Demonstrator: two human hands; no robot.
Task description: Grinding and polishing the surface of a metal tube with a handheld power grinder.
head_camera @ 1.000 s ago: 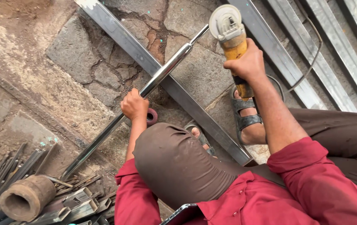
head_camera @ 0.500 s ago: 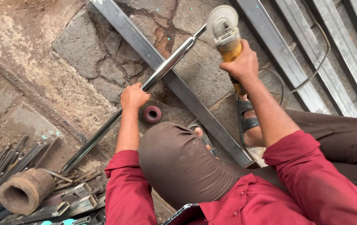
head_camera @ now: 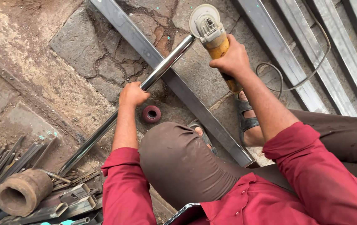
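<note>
Steel pipe (head_camera: 162, 68), round and shiny, lies slantwise across a flat grey steel bar (head_camera: 178, 83) on the stone floor, its far end touching the disc of a yellow angle grinder (head_camera: 212, 35). Left hand (head_camera: 131, 94) has its fingers wrapped around the pipe's middle. Right hand (head_camera: 232, 61) grips the grinder's body, fingers closed tight. A small red wheel (head_camera: 151, 113) sits just beside the left wrist; a rusty cylinder (head_camera: 22, 191) lies near left among scrap.

Person wears a deep red long-sleeved shirt with small buttons down the front, its sleeves (head_camera: 128, 187) pushed up to bare forearms, dusty brown trousers (head_camera: 178, 162) scuffed pale at the knee, and dark strapped sandals (head_camera: 247, 121) with a buckle across a bare foot.
</note>
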